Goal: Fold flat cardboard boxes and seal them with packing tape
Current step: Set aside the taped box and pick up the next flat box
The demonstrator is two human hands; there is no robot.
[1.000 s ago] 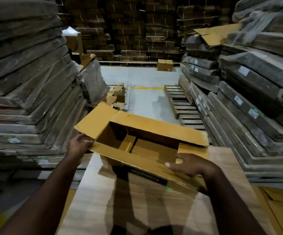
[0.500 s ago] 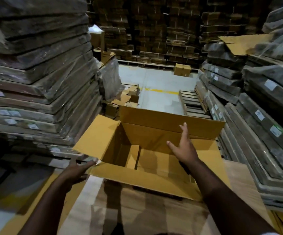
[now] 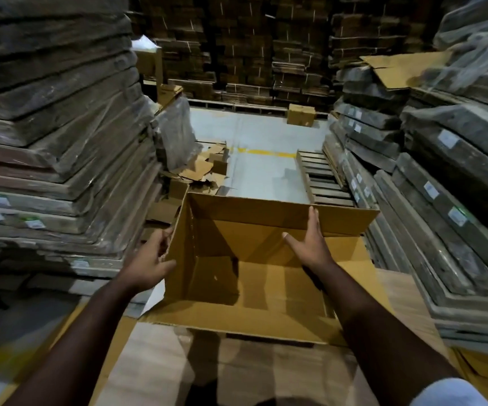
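The brown corrugated cardboard box [image 3: 254, 259] sits opened out, mouth toward the camera, on a pale flat sheet of cardboard [image 3: 178, 373] that serves as the work surface. Its far long flap [image 3: 266, 212] stands up, its near long flap [image 3: 237, 320] lies folded out toward the person, and the left short flap [image 3: 178, 244] is raised on edge.

The left hand [image 3: 149, 265] grips that left flap at its outer edge, thumb on the inner face and the other fingers curled behind it. The right hand [image 3: 310, 244] lies flat against the inside of the far wall, fingers straight and spread, tips reaching the fold line of the far flap.

The step looks like squaring the box before closing flaps. To do it well, the right palm should press the far wall evenly while the left folds the short flap along its crease, not across it, so the corners stay true for taping.

Around are tall wrapped stacks of flattened cartons [image 3: 55, 127], a wooden pallet [image 3: 324, 183] on the grey floor, and loose cardboard scraps [image 3: 201, 171]. No tape is visible.
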